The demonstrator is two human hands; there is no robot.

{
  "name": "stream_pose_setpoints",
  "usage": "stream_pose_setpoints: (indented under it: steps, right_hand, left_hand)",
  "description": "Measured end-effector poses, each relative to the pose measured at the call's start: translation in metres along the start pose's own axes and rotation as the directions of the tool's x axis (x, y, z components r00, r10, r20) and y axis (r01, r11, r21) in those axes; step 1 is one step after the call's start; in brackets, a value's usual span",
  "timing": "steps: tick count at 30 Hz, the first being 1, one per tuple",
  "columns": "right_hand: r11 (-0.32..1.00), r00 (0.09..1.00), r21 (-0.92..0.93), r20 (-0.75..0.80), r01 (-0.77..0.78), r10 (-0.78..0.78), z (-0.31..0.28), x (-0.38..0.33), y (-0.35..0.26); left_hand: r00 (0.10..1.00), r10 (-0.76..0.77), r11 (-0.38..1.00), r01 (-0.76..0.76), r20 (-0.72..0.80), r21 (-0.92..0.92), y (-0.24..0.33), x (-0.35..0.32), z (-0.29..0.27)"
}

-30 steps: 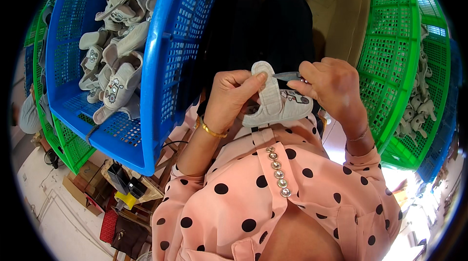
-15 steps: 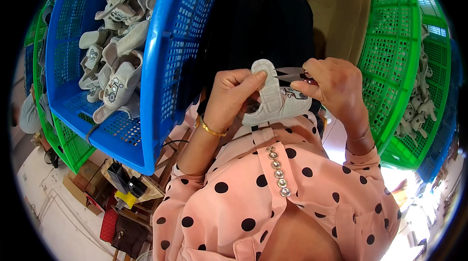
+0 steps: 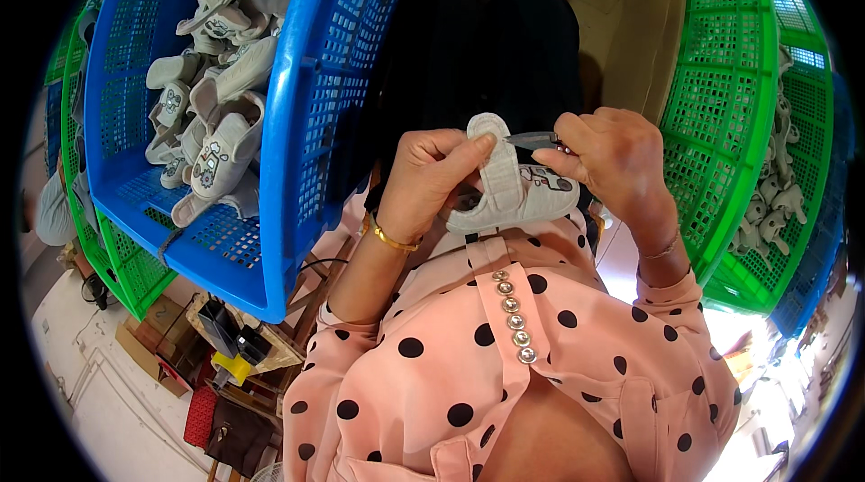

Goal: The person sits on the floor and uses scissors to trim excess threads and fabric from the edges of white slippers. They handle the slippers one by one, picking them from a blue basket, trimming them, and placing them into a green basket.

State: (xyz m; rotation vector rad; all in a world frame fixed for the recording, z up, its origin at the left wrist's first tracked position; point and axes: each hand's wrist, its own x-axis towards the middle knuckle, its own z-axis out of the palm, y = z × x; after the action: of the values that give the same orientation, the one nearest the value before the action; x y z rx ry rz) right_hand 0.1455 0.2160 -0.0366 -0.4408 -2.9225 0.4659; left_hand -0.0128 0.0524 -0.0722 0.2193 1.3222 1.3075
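Observation:
My left hand [image 3: 428, 174] pinches a small light-grey baby shoe [image 3: 532, 204] by its upright strap, thumb flat on the fabric. The shoe has a dark printed pattern on its toe, which points to the right. My right hand [image 3: 617, 153] is wrapped round a pair of thread snips [image 3: 533, 139]. Their metal blades look closed together, with the tips at the right edge of the strap. Most of the snips' handle is hidden inside my fingers.
A blue basket [image 3: 281, 167] heaped with grey shoes [image 3: 216, 158] stands at my left. Green baskets [image 3: 721, 95] are on the right, the outer one holding more shoes [image 3: 773, 212]. An open cardboard box [image 3: 644, 40] lies ahead, beyond my legs.
The snips' blades, spread apart before, have come together at the strap's edge. My right hand has shifted slightly left; my left hand keeps its pinch on the shoe.

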Motion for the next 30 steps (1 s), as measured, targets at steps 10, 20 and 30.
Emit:
stream_pose_setpoints:
  steps: [10, 20, 30]
  right_hand:
    - [0.718, 0.909, 0.581, 0.100, -0.384, 0.405, 0.013, -0.002, 0.014]
    - [0.769, 0.844, 0.425, -0.024, -0.477, 0.536, 0.061, 0.004, 0.038]
    - [0.817, 0.872, 0.364, -0.025, -0.447, 0.488, 0.069, -0.003, 0.040]
  left_hand:
    - [0.992, -0.056, 0.996, 0.064, -0.109, 0.068, -0.002, -0.006, 0.012]
    - [0.993, 0.114, 0.992, -0.116, 0.039, 0.044, -0.013, 0.003, 0.008]
    - [0.994, 0.109, 0.984, -0.108, -0.001, 0.140, -0.018, 0.006, 0.009]
